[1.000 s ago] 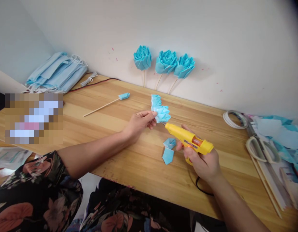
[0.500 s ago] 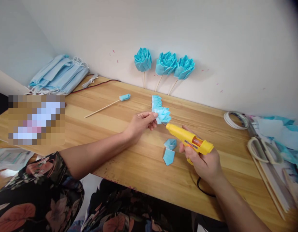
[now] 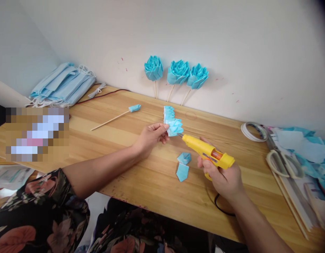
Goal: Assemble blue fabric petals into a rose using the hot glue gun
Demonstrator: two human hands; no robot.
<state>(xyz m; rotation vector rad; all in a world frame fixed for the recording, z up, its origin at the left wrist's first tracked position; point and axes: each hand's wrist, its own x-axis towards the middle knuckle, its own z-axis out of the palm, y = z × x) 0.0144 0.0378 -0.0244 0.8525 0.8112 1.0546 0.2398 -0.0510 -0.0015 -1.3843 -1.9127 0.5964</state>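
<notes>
My left hand (image 3: 151, 135) pinches a strip of folded light-blue petals (image 3: 172, 121) just above the wooden table (image 3: 141, 182). My right hand (image 3: 222, 177) is wrapped round a yellow glue gun (image 3: 208, 151), its nozzle pointing left and touching the lower right edge of the petal strip. Two loose blue folded pieces (image 3: 183, 166) lie on the table right below the gun. A wooden stick with a small blue bud (image 3: 115, 116) lies to the left of my left hand.
Three finished blue flowers on sticks (image 3: 176, 73) lean against the white wall. A pile of blue face masks (image 3: 62, 84) sits at the back left. Scissors (image 3: 284, 162), a tape roll (image 3: 253, 130), wooden sticks and blue scraps lie at the right. The gun's black cord hangs over the front edge.
Both hands have stayed together; the petal strip and gun nozzle shifted slightly left and stayed in contact. The view tilted a little.
</notes>
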